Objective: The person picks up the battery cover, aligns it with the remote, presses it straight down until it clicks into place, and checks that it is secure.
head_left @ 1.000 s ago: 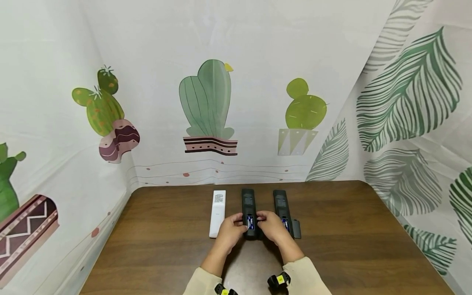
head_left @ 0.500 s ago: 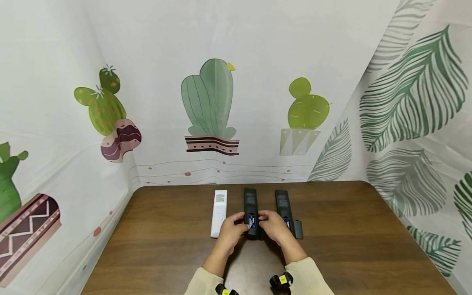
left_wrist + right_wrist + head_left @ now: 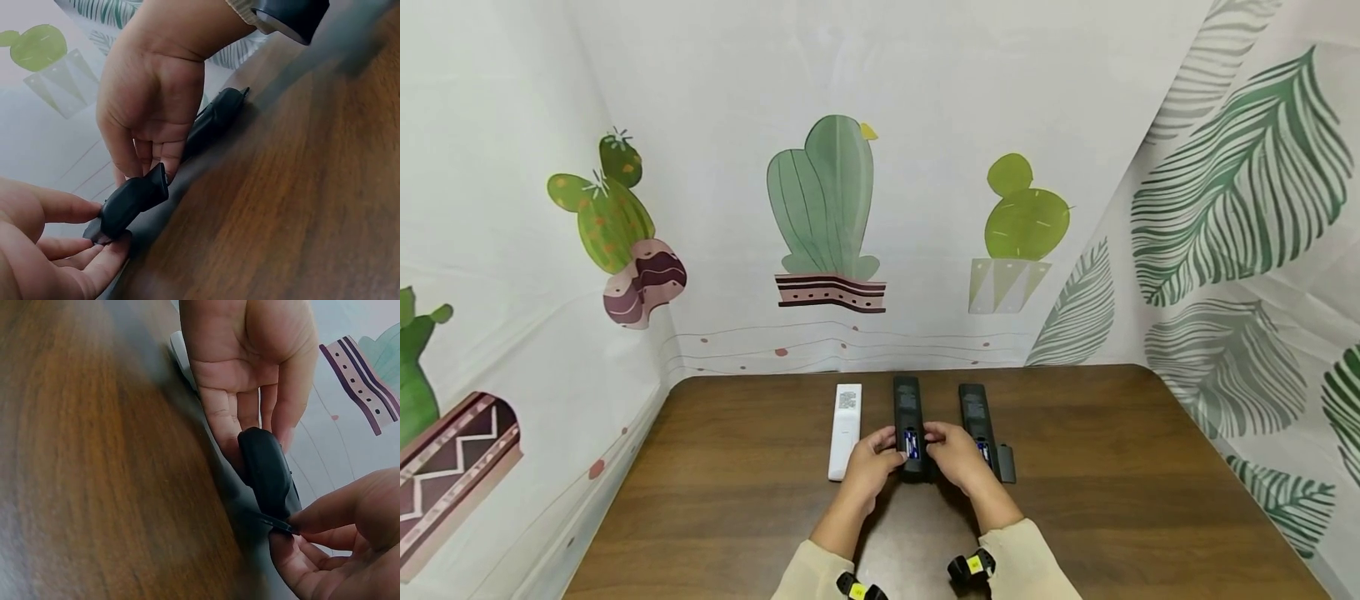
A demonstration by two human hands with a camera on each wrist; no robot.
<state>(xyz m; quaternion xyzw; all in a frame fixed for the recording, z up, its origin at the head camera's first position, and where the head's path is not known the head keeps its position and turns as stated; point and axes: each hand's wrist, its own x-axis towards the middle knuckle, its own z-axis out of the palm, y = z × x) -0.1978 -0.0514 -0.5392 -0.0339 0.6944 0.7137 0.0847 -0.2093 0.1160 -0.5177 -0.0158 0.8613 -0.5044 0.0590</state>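
In the head view a black remote control (image 3: 908,400) lies face down at mid-table, its battery bay showing blue batteries (image 3: 912,444). From its left side my left hand (image 3: 871,467) grips the remote, thumb and fingers on both its faces in the left wrist view. At the right side my right hand (image 3: 955,457) pinches a thin dark battery cover (image 3: 278,523) that juts from the remote's edge. Part of that cover is hidden by the fingers.
A white remote (image 3: 846,433) lies to the left. To the right sits another black remote (image 3: 976,408) with batteries exposed and its dark cover (image 3: 1006,463) beside it. The brown wooden table (image 3: 715,467) ends at a printed cloth wall (image 3: 925,333).
The middle remote's far end is slightly higher in the head view, and the camera has shifted a little. Both hands keep nearly the same hold.
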